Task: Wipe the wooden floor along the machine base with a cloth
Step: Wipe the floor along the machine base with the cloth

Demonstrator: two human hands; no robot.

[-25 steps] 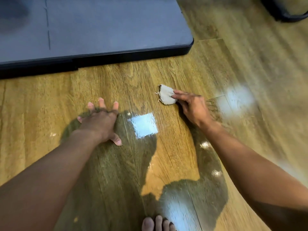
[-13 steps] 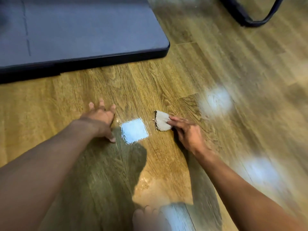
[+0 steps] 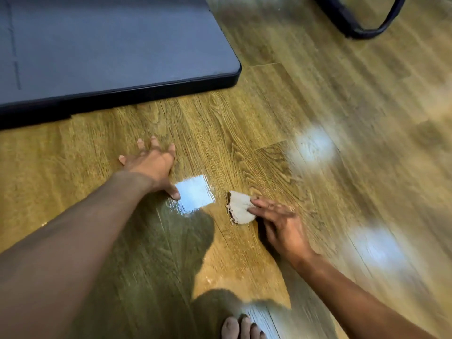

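A small pale, folded cloth (image 3: 238, 207) lies on the glossy wooden floor (image 3: 244, 133). My right hand (image 3: 281, 226) presses it flat with its fingertips from the right. My left hand (image 3: 152, 165) rests palm down on the floor with fingers spread, to the left of the cloth, holding nothing. The dark grey machine base (image 3: 110, 50) with its black rim fills the upper left, well beyond both hands.
A black curved frame (image 3: 357, 28) stands on the floor at the top right. My bare toes (image 3: 241, 326) show at the bottom edge. Bright light patches reflect on the floor (image 3: 194, 193) between the hands and at the right.
My right hand has dragged the cloth back toward me, away from the machine base. My left hand stays planted on the floor. The view has shifted slightly.
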